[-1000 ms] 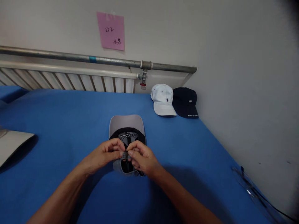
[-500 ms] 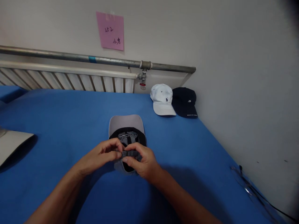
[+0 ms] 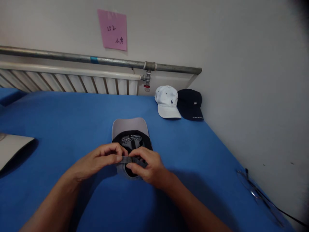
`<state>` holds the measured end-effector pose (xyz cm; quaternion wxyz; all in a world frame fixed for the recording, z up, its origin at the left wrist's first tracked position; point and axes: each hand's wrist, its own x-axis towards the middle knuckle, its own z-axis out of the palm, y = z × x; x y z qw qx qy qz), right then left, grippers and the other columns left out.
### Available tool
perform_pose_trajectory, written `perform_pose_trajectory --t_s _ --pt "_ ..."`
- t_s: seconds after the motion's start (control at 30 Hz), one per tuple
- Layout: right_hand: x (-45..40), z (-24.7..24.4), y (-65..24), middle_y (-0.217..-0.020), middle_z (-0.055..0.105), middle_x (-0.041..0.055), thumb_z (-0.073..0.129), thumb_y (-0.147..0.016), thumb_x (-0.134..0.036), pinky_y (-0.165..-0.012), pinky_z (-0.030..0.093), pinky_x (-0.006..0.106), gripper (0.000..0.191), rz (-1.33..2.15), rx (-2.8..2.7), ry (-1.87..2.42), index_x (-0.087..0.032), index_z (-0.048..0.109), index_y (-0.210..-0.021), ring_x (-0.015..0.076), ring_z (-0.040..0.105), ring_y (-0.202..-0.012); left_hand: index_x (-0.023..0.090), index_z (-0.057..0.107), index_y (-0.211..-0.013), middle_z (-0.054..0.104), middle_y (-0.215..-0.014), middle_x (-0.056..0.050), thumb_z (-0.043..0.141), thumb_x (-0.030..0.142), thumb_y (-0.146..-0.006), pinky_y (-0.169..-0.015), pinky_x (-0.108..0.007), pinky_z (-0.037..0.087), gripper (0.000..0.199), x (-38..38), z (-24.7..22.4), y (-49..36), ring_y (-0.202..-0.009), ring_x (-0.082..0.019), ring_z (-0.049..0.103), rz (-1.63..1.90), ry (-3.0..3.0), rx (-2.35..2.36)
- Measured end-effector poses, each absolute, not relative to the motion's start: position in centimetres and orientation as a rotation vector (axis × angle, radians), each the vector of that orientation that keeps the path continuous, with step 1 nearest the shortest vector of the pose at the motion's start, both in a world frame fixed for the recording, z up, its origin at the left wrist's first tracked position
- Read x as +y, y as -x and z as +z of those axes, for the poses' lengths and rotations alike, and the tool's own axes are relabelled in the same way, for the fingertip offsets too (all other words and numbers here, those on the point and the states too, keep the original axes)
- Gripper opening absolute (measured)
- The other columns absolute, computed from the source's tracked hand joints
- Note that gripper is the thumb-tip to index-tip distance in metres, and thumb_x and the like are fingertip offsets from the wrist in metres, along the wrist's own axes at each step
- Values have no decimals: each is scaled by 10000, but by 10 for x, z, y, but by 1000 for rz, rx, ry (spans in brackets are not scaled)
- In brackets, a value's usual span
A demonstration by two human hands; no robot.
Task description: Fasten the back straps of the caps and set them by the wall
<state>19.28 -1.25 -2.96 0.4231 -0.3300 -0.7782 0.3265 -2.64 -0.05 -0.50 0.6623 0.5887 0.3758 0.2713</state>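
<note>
A grey baseball cap (image 3: 130,125) lies upside down on the blue surface, its brim pointing away from me and its dark inside showing. Across its near end runs a grey back strap (image 3: 126,159) with a small buckle. My left hand (image 3: 102,158) pinches the strap between thumb and fingers on the left side. On the other side of the opening, my right hand (image 3: 151,166) grips the strap by the buckle. Parts of the strap are hidden under the fingers.
A white cap (image 3: 167,101) and a dark navy cap (image 3: 190,104) sit side by side at the back right. Glasses (image 3: 256,193) lie by the right wall. At the left edge is a pale flat object (image 3: 14,148). A radiator (image 3: 91,84) and pipe (image 3: 70,57) line the back wall.
My left hand has slid left along the strap, away from my right hand, so more of the strap shows between them. The cap stays in place.
</note>
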Motion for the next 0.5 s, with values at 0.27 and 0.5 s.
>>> perform_pose_trajectory --t_s 0.27,0.5 --pt "-14 -25 -195 -792 670 9 710 -813 -227 -640 465 240 163 750 -1993 773 -176 651 -956 118 584 -649 201 589 -788 616 -1045 -6 628 368 -875 -857 -280 412 192 2 -8 37 -989 -182 545 641 -1300 746" --pt "-14 -27 -197 -811 684 12 676 -845 -267 -659 478 248 152 739 -1994 791 -194 652 -976 124 610 -674 203 588 -764 628 -1086 -20 664 384 -840 -903 -321 415 211 5 -10 41 -1051 -224 542 668 -1282 711"
